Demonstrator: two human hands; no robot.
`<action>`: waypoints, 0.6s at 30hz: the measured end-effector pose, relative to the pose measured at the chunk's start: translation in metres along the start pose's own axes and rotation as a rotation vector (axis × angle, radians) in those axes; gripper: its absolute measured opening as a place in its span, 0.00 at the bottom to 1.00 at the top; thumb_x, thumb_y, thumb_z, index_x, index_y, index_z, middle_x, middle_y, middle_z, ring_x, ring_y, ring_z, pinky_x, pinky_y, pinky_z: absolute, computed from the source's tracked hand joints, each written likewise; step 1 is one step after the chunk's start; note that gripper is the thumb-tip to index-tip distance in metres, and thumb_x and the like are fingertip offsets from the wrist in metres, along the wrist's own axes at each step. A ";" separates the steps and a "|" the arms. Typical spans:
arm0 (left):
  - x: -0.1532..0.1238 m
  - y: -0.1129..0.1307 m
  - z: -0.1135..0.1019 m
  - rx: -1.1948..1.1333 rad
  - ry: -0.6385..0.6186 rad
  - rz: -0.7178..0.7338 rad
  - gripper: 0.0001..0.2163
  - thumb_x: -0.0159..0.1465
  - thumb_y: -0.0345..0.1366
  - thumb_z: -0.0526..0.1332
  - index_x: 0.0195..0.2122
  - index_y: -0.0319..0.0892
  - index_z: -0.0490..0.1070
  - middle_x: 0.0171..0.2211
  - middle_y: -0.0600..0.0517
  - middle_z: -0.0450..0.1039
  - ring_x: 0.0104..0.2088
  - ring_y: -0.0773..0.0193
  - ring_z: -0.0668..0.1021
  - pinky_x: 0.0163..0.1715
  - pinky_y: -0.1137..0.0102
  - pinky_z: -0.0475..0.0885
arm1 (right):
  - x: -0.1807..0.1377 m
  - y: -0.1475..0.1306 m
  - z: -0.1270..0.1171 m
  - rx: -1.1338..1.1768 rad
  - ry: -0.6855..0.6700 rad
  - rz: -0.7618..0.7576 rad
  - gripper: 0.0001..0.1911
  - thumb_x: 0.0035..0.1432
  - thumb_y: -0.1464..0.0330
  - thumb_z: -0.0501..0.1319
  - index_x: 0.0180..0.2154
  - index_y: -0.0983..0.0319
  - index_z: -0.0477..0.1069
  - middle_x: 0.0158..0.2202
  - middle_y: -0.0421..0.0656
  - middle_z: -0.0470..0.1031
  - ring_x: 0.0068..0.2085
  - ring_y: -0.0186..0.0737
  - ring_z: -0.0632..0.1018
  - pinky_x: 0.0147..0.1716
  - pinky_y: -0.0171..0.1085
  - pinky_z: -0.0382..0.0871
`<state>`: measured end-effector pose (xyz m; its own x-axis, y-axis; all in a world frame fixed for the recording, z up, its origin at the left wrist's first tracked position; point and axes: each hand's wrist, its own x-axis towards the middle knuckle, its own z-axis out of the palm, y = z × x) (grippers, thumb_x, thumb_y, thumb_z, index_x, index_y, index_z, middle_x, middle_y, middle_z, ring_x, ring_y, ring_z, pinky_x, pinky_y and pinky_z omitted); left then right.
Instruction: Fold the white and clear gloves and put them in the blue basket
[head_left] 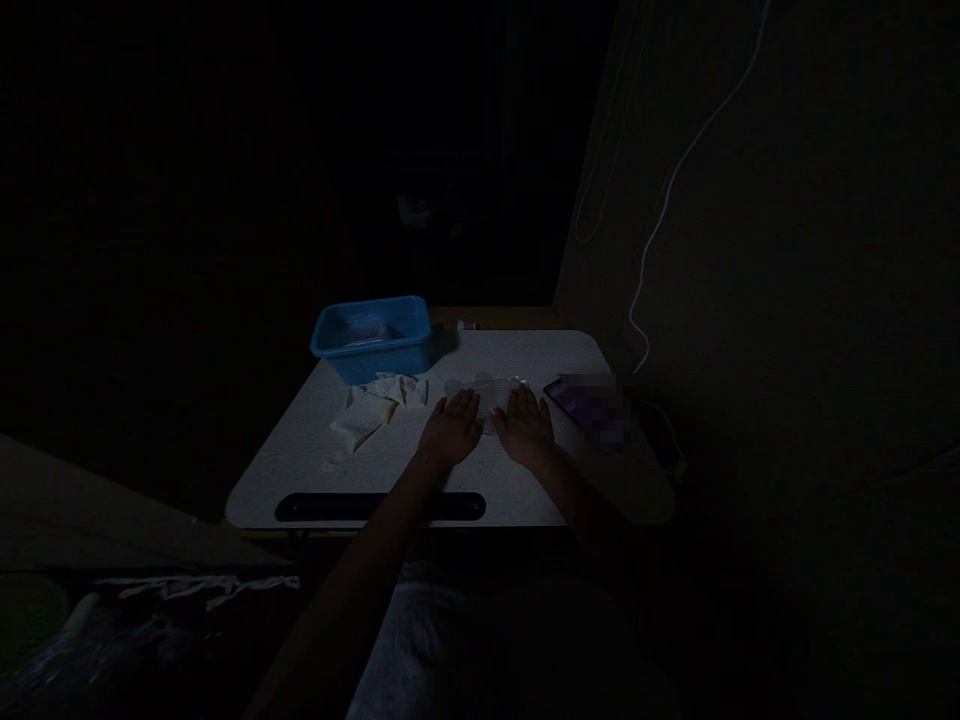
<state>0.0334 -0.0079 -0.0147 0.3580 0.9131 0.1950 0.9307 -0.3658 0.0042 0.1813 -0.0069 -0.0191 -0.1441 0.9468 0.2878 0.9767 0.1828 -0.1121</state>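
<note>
Left hand (450, 430) and right hand (525, 425) lie palm-down on the white table (315, 470), fingers extended and gripping nothing; fingertips touch a clear plastic item (486, 386), indistinct in the dim light; crumpled white cloth (373, 408) and blue tub (373, 338) lie left; phone (592, 405) right.

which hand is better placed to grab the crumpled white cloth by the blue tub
Probably the left hand: it rests flat beside the crumpled white cloth, while the right hand lies farther off, toward the dark phone.
</note>
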 end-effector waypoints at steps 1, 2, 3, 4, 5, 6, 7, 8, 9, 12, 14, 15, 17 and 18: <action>0.000 0.000 0.000 0.009 -0.005 -0.021 0.24 0.65 0.41 0.40 0.60 0.35 0.52 0.61 0.43 0.51 0.61 0.59 0.56 0.58 0.58 0.53 | 0.000 0.000 0.000 -0.002 0.012 -0.003 0.34 0.62 0.56 0.38 0.57 0.76 0.54 0.60 0.60 0.52 0.61 0.50 0.55 0.57 0.49 0.46; 0.000 0.001 -0.001 0.016 -0.008 -0.043 0.25 0.64 0.41 0.41 0.60 0.33 0.52 0.61 0.42 0.51 0.61 0.58 0.55 0.58 0.58 0.53 | 0.000 0.000 0.000 -0.004 0.022 -0.007 0.34 0.62 0.56 0.38 0.57 0.76 0.54 0.60 0.60 0.52 0.61 0.50 0.55 0.57 0.49 0.46; 0.000 0.001 -0.002 0.022 -0.008 -0.068 0.26 0.64 0.42 0.41 0.60 0.32 0.51 0.61 0.41 0.50 0.61 0.57 0.55 0.58 0.57 0.53 | 0.000 0.000 0.000 -0.006 0.028 -0.008 0.34 0.62 0.56 0.38 0.57 0.76 0.55 0.60 0.60 0.52 0.61 0.50 0.55 0.57 0.49 0.46; 0.000 0.002 -0.002 0.027 -0.009 -0.093 0.27 0.64 0.43 0.42 0.60 0.31 0.51 0.61 0.41 0.50 0.61 0.57 0.55 0.58 0.57 0.52 | 0.000 0.000 0.000 -0.007 0.028 -0.009 0.33 0.62 0.56 0.38 0.57 0.76 0.55 0.60 0.60 0.52 0.61 0.50 0.55 0.57 0.49 0.47; 0.000 0.002 -0.003 0.029 -0.010 -0.117 0.28 0.63 0.44 0.42 0.60 0.30 0.51 0.61 0.40 0.50 0.61 0.56 0.55 0.58 0.57 0.52 | 0.000 0.000 0.000 -0.007 0.022 -0.006 0.33 0.62 0.56 0.38 0.57 0.76 0.55 0.60 0.60 0.53 0.61 0.50 0.55 0.57 0.49 0.47; 0.000 0.003 -0.003 0.030 -0.012 -0.141 0.28 0.63 0.44 0.42 0.60 0.29 0.50 0.61 0.39 0.50 0.61 0.55 0.54 0.58 0.57 0.52 | 0.000 0.000 0.000 -0.007 0.013 -0.002 0.33 0.62 0.56 0.38 0.57 0.76 0.54 0.60 0.60 0.52 0.61 0.51 0.55 0.57 0.49 0.47; 0.001 0.003 -0.004 0.029 -0.013 -0.162 0.29 0.63 0.45 0.42 0.60 0.28 0.50 0.61 0.39 0.50 0.61 0.54 0.54 0.58 0.57 0.51 | 0.000 0.000 0.000 -0.008 0.004 0.001 0.34 0.62 0.56 0.38 0.57 0.76 0.54 0.60 0.59 0.52 0.61 0.51 0.55 0.57 0.49 0.46; 0.001 0.004 -0.004 0.029 -0.016 -0.180 0.30 0.63 0.46 0.42 0.60 0.28 0.50 0.61 0.39 0.50 0.61 0.54 0.54 0.58 0.57 0.51 | 0.000 0.000 -0.001 -0.010 -0.002 0.000 0.34 0.62 0.56 0.38 0.57 0.76 0.54 0.61 0.59 0.52 0.61 0.51 0.55 0.57 0.49 0.46; 0.001 0.004 -0.004 0.029 -0.020 -0.192 0.30 0.63 0.46 0.42 0.60 0.28 0.50 0.61 0.39 0.50 0.61 0.53 0.54 0.58 0.57 0.51 | 0.000 0.000 -0.001 -0.011 -0.006 -0.002 0.34 0.62 0.56 0.38 0.57 0.76 0.54 0.61 0.60 0.51 0.61 0.51 0.54 0.57 0.49 0.46; 0.001 0.004 -0.004 0.042 -0.025 -0.196 0.31 0.63 0.47 0.42 0.60 0.28 0.49 0.61 0.39 0.49 0.62 0.53 0.53 0.58 0.57 0.50 | 0.000 0.000 -0.001 -0.010 -0.010 -0.003 0.33 0.62 0.56 0.38 0.57 0.76 0.54 0.61 0.60 0.51 0.62 0.50 0.54 0.57 0.49 0.45; 0.001 0.004 -0.004 0.049 -0.028 -0.191 0.30 0.63 0.47 0.42 0.60 0.28 0.49 0.61 0.38 0.49 0.61 0.53 0.54 0.58 0.57 0.50 | 0.000 0.000 -0.001 0.000 -0.013 0.001 0.33 0.62 0.56 0.38 0.57 0.76 0.54 0.61 0.59 0.51 0.62 0.50 0.54 0.57 0.49 0.46; 0.000 0.004 -0.004 0.052 -0.028 -0.188 0.30 0.62 0.47 0.42 0.60 0.28 0.49 0.61 0.38 0.49 0.61 0.53 0.54 0.58 0.57 0.50 | 0.000 0.000 -0.001 0.007 -0.014 0.004 0.33 0.62 0.56 0.38 0.57 0.76 0.54 0.61 0.59 0.51 0.62 0.50 0.54 0.57 0.49 0.46; 0.000 0.004 -0.004 0.058 -0.025 -0.188 0.30 0.62 0.47 0.42 0.60 0.28 0.49 0.61 0.39 0.49 0.61 0.53 0.54 0.58 0.57 0.51 | -0.001 0.000 -0.003 0.020 -0.008 0.004 0.33 0.62 0.57 0.38 0.58 0.76 0.53 0.61 0.59 0.51 0.62 0.50 0.54 0.57 0.50 0.46; 0.000 0.004 -0.004 0.061 -0.024 -0.190 0.30 0.62 0.47 0.42 0.60 0.28 0.49 0.61 0.39 0.49 0.62 0.53 0.53 0.58 0.57 0.51 | -0.002 0.001 -0.005 0.028 -0.006 -0.011 0.33 0.62 0.57 0.38 0.58 0.76 0.52 0.61 0.59 0.51 0.62 0.50 0.53 0.57 0.50 0.46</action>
<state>0.0370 -0.0097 -0.0110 0.1769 0.9689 0.1730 0.9842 -0.1759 -0.0211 0.1830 -0.0095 -0.0152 -0.1560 0.9461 0.2838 0.9703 0.2006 -0.1354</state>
